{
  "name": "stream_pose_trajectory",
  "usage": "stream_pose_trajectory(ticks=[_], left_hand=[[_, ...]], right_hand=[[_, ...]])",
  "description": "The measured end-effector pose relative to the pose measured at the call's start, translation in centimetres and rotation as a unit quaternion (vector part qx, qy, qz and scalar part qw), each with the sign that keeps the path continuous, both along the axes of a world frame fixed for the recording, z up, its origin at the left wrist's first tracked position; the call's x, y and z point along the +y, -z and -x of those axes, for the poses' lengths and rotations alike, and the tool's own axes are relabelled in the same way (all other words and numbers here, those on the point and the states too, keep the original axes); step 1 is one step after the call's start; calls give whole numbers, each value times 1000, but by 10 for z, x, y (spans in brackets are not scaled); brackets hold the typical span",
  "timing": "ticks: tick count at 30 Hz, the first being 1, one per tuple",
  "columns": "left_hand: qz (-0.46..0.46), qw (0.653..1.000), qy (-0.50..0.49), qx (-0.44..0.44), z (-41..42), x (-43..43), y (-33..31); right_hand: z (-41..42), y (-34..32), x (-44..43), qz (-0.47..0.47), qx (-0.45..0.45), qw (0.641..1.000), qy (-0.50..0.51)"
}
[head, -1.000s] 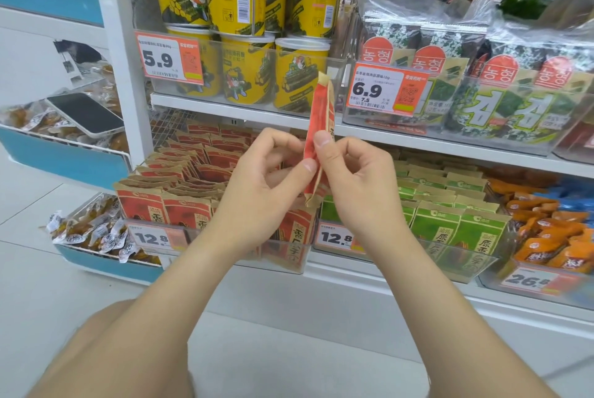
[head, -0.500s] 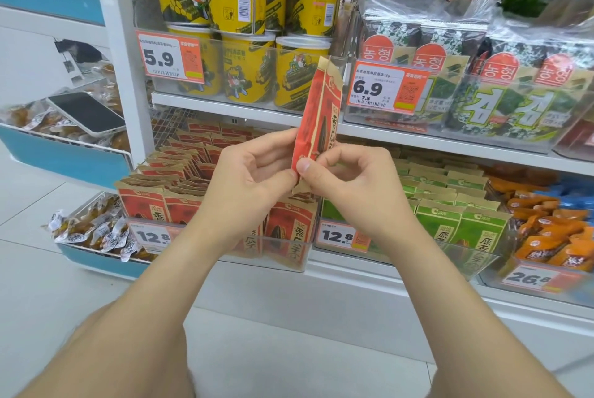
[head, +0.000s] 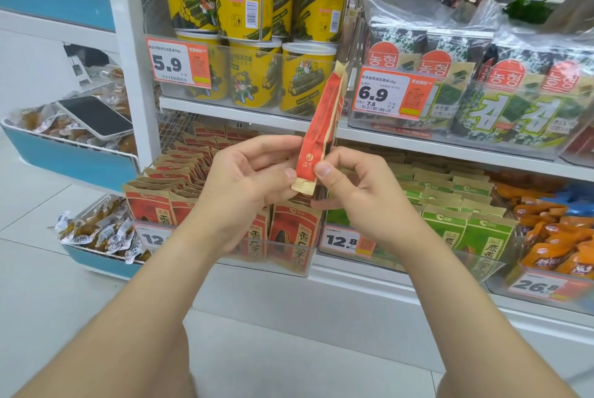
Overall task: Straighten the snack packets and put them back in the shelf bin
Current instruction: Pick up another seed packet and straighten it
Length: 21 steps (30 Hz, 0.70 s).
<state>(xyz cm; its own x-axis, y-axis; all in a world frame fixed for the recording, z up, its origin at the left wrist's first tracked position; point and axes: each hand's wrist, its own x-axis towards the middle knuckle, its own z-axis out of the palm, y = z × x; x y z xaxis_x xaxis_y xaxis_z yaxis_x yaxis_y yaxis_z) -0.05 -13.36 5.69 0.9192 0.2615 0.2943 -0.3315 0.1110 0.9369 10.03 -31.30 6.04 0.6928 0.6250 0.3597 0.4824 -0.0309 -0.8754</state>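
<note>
A red and tan snack packet (head: 323, 122) stands nearly upright in front of the shelves, its narrow side edge turned to me. My left hand (head: 244, 187) and my right hand (head: 360, 195) both pinch its lower end, thumbs on the bottom seam. Below and behind the hands, a clear shelf bin (head: 283, 257) holds rows of the same red packets (head: 167, 201), standing upright and leaning back.
Green packets (head: 466, 220) fill the bin to the right, orange packs (head: 559, 237) further right. Yellow tubs (head: 254, 69) and seaweed bags (head: 501, 98) sit on the shelf above. A blue rack (head: 74, 159) at left carries loose snacks and a phone (head: 96, 118).
The packet has turned from showing part of its front face to showing its narrow edge, and its top now tilts slightly right. Both hands have kept their pinch at its lower end.
</note>
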Motion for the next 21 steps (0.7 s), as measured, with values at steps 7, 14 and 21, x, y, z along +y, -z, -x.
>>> stream_pose_trajectory(ticks=[7,14,21], left_hand=[[-31,997,-69,29,2,-6,-4],[-117,988,-97,32,5,-9,-5],[-26,995,-29,93,2,-4,-7]], right_hand=[[2,7,3,34,-29,999,3],[11,2,4,111,-171,969,141],[4,0,5,20,44,985,165]])
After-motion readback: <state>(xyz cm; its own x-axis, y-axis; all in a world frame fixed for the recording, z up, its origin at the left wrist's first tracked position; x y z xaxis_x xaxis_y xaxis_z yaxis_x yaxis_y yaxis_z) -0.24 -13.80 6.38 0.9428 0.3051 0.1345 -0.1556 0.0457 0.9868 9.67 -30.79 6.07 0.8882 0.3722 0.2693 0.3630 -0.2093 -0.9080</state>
